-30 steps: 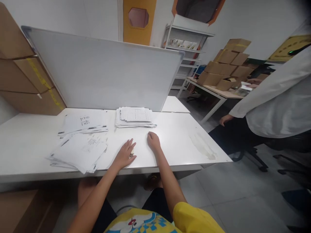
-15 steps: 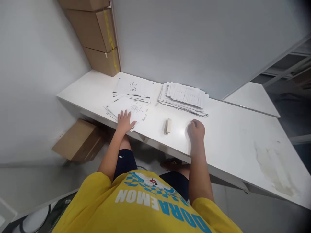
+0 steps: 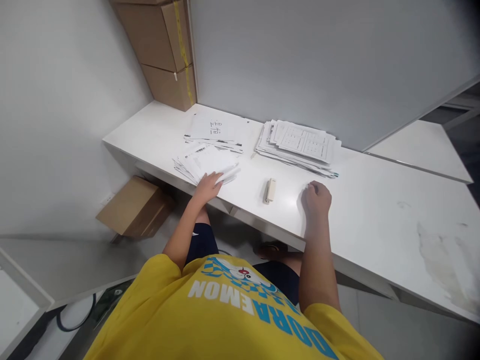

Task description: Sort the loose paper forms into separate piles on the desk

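My left hand rests at the front edge of a loose, fanned pile of papers, its fingers over the sheets near the table's edge. Behind that pile lies another paper stack with large handwritten characters on top. To the right, a thicker stack of printed sheets lies by the partition. A cream stapler sits on the white table between my hands. My right hand rests on the table right of the stapler, its fingers curled; whatever they may hold is hidden.
Cardboard boxes are stacked at the table's back left corner. Another box is below the table on the left. A grey partition runs along the back. Brownish stains mark the table's right part.
The view has shifted, so the table sits further right. My left hand's fingers have drawn closer together at the pile's edge, and the top sheet looks different. My right hand remains curled.
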Available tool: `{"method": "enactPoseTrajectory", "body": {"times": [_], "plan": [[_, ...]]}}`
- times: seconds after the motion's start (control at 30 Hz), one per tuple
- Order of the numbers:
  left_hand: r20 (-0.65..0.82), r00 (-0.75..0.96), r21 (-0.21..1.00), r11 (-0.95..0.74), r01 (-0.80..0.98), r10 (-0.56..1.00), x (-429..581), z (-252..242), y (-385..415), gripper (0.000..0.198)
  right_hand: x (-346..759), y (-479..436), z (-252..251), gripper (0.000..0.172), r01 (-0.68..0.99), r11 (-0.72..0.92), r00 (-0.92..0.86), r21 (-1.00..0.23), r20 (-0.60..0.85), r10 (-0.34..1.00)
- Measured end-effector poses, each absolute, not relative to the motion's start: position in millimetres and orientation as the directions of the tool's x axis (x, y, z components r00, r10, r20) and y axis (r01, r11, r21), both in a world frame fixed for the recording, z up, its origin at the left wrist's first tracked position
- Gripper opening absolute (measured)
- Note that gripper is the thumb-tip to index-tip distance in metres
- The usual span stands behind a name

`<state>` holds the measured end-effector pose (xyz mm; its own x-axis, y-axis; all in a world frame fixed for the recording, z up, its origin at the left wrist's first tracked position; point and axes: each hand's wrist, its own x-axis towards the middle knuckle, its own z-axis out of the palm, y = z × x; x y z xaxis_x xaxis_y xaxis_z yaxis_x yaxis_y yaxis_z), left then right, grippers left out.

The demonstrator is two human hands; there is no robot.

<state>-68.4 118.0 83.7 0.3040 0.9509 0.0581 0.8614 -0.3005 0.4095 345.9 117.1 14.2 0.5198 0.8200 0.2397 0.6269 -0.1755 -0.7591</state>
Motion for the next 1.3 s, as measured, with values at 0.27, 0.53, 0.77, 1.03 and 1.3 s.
{"method": "enactPoseTrajectory", "body": {"times": [0.27,0.53,0.77,1.03,1.3], "plan": [[0.082,0.349,0.238,-0.359,0.903,0.933,-64,75,113,0.047,346,115,13,0.032,0.622,-0.168,0.525,-0.764,0.248,0.814],[-0.007,0.395,0.195,-0.386,0.902,0.919,-62,70,112,0.058,346,116,14,0.035,0.617,-0.17,0.528,-0.768,0.244,0.814],[0.014,0.439,0.31,-0.421,0.852,0.898,-66,72,109,0.058,346,116,16,0.035,0.619,-0.157,0.523,-0.77,0.255,0.813],[0.077,0.463,0.354,-0.458,0.815,0.883,-78,74,111,0.052,346,117,18,0.031,0.632,-0.165,0.501,-0.757,0.237,0.832],[0.508,0.455,0.253,-0.632,0.732,0.731,-70,88,57,0.034,275,42,55,0.031,0.362,0.135,0.69,-0.922,0.363,0.626]]}}
